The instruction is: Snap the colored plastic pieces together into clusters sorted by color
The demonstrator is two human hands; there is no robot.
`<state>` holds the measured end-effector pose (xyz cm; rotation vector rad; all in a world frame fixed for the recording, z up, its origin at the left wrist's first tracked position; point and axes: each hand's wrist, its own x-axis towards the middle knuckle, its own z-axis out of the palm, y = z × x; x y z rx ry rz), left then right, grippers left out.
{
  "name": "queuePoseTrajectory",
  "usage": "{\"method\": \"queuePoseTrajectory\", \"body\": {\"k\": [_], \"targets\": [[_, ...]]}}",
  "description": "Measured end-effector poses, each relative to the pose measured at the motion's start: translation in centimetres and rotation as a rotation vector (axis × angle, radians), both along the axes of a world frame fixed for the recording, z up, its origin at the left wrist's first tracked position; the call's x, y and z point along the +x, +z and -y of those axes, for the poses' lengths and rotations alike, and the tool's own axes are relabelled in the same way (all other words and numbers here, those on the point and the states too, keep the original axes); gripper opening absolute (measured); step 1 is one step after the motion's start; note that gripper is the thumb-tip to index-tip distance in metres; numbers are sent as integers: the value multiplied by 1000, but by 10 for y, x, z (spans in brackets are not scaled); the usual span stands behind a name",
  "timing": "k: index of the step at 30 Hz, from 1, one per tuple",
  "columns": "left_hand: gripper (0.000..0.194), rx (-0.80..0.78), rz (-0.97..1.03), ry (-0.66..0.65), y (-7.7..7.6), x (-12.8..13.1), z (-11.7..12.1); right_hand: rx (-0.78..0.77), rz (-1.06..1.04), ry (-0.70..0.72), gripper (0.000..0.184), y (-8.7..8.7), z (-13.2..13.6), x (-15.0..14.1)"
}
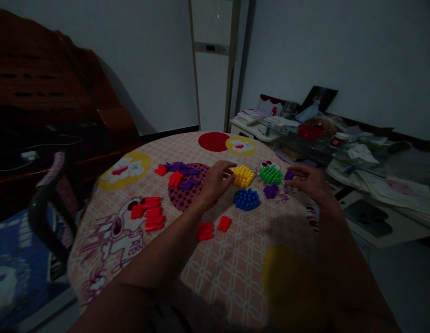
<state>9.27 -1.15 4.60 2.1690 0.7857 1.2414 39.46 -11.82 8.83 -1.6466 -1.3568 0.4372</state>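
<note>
My right hand (309, 183) pinches a small purple plastic toy piece (289, 175) between thumb and fingers, just right of the green cluster (271, 175) of upright knobby pieces. A smaller purple cluster (271, 191) stands on the table below the green one. My left hand (218, 181) is beside the yellow cluster (243, 176), fingers bent and apart; whether a fingertip touches it I cannot tell. Nearer to me than the yellow group stands a blue cluster (247, 199). Two loose groups of red pieces (224, 224) lie by my left forearm.
On the left of the round table (232, 268) lie more red pieces (153, 213) and a pile of purple pieces (182, 168) mixed with red. A chair (50, 203) stands at the left edge. A cluttered glass-topped cabinet (287, 132) is behind on the right.
</note>
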Motion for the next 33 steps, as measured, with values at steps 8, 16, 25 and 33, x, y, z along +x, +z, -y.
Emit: {"method": "queuePoseTrajectory", "body": {"k": [8, 16, 25, 33], "targets": [[30, -113, -67, 277, 8, -35, -30, -249, -118, 51, 42, -47, -8, 16], [35, -232, -54, 508, 9, -76, -56, -276, -143, 69, 44, -65, -12, 11], [33, -212, -104, 614, 8, -109, -66, -305, -133, 49, 52, -52, -9, 12], [20, -281, -587, 269, -5, -114, -72, -99, -14, -220, 28, -29, -8, 4]]}}
